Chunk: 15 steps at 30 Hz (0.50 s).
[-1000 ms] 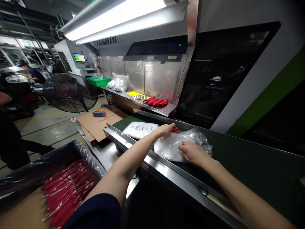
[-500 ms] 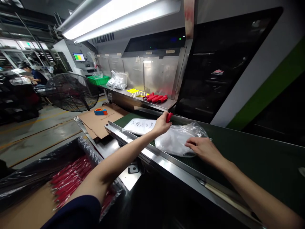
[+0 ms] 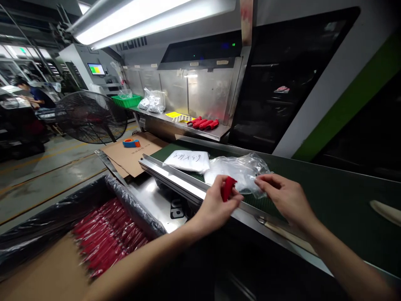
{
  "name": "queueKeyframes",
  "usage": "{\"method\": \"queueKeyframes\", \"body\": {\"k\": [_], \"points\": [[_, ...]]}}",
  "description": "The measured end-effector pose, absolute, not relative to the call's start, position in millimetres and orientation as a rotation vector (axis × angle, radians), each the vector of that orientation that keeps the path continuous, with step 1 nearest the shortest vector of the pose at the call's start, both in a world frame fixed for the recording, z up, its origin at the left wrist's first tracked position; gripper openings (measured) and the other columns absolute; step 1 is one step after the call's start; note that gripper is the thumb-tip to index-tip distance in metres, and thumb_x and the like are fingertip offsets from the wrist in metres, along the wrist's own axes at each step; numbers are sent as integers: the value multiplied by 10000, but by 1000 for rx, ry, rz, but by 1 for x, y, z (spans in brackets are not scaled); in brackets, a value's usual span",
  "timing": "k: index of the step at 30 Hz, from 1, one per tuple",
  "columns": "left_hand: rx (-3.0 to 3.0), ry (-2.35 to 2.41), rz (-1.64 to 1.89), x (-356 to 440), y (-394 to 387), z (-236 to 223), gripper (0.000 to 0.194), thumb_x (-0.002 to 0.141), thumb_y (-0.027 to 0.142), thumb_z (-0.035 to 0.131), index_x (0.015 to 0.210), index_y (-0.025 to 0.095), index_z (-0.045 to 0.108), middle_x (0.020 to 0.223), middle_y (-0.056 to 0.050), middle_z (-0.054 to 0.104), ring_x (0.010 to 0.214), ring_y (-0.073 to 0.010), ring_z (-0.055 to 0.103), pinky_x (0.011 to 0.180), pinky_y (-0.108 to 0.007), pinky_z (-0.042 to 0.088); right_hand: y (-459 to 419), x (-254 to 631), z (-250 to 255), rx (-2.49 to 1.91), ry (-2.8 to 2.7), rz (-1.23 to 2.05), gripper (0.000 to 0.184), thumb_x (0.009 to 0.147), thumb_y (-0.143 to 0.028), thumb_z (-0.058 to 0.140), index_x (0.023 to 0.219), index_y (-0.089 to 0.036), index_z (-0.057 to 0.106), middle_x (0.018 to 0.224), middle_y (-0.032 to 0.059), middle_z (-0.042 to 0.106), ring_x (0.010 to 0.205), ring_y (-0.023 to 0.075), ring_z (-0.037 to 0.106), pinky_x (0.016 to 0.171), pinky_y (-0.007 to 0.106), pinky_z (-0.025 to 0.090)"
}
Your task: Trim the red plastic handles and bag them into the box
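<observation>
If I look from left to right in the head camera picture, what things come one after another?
Big black fan → blue and orange tape roll → white bag with writing → red part in the left hand → right hand pinching the clear bag.

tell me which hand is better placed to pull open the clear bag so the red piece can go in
Right. The right hand already has its fingers at the edge of the clear bag, while the left hand is occupied holding the red piece.

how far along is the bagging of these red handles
Done: the carton already holds many bagged red handles. In hand: the left hand grips one red handle while the right hand pinches a clear bag. Left: several loose handles lie unbagged on the shelf.
</observation>
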State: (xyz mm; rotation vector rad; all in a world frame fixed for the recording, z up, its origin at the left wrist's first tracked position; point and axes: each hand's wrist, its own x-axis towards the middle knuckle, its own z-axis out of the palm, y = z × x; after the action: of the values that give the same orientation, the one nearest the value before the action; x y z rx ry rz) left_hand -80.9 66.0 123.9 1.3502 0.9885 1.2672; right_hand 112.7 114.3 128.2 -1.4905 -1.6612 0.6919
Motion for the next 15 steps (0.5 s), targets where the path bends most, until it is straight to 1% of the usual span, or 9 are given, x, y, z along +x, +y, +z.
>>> {"method": "queueKeyframes", "body": {"k": [2, 3, 5, 7, 9, 10, 12, 15], "points": [[1283, 917, 1221, -70, 38, 120, 388, 772, 295, 758, 1034, 208, 487, 934, -17, 605, 805, -123, 572, 710, -233, 468, 73, 107, 133, -1462, -1624, 736, 379, 748, -576, 642, 887, -233, 722, 853, 52, 719, 745, 201, 669, 607, 266, 532], [1222, 873, 1192, -66, 24, 118, 448, 730, 316, 803, 1020, 208, 479, 906, -7, 590, 772, -117, 554, 673, -225, 453, 52, 103, 132, -1454, -1608, 774, 389, 724, -599, 652, 858, -242, 724, 854, 54, 722, 746, 211, 681, 599, 264, 545], [1096, 823, 1113, -60, -2, 109, 520, 656, 309, 860, 975, 206, 463, 817, 28, 538, 695, -94, 489, 598, -202, 401, 14, 98, 122, -1443, -1503, 945, 416, 682, -645, 672, 789, -245, 718, 789, 62, 718, 677, 220, 685, 544, 266, 554], [1034, 862, 1023, -58, -25, 98, 477, 658, 252, 840, 939, 198, 460, 762, 48, 495, 657, -80, 436, 561, -192, 357, -14, 96, 104, -1421, -1424, 1166, 425, 671, -658, 688, 742, -239, 705, 728, 60, 702, 628, 214, 673, 521, 266, 554], [1010, 941, 956, -60, -43, 85, 381, 695, 188, 769, 934, 190, 472, 765, 47, 491, 663, -80, 428, 567, -191, 352, -34, 96, 84, -1412, -1425, 1293, 414, 706, -642, 682, 723, -229, 696, 708, 51, 687, 631, 197, 661, 541, 254, 550], [987, 970, 933, -61, -50, 80, 338, 716, 177, 733, 935, 187, 475, 775, 43, 494, 672, -82, 433, 580, -193, 362, -41, 96, 75, -1423, -1438, 1306, 410, 732, -632, 669, 722, -223, 692, 708, 46, 679, 643, 186, 656, 561, 244, 546], [959, 1032, 918, -65, -61, 70, 277, 766, 208, 680, 942, 188, 467, 791, 35, 504, 678, -88, 450, 594, -199, 390, -53, 95, 62, -1470, -1437, 1285, 415, 770, -626, 640, 747, -214, 685, 724, 38, 668, 661, 165, 643, 585, 227, 533], [1038, 1176, 915, -70, -68, 60, 218, 820, 243, 634, 960, 192, 476, 819, 18, 548, 722, -108, 502, 656, -220, 442, -64, 92, 50, -1537, -1417, 1283, 400, 809, -611, 608, 815, -216, 664, 778, 26, 661, 693, 144, 624, 613, 216, 512]]}}
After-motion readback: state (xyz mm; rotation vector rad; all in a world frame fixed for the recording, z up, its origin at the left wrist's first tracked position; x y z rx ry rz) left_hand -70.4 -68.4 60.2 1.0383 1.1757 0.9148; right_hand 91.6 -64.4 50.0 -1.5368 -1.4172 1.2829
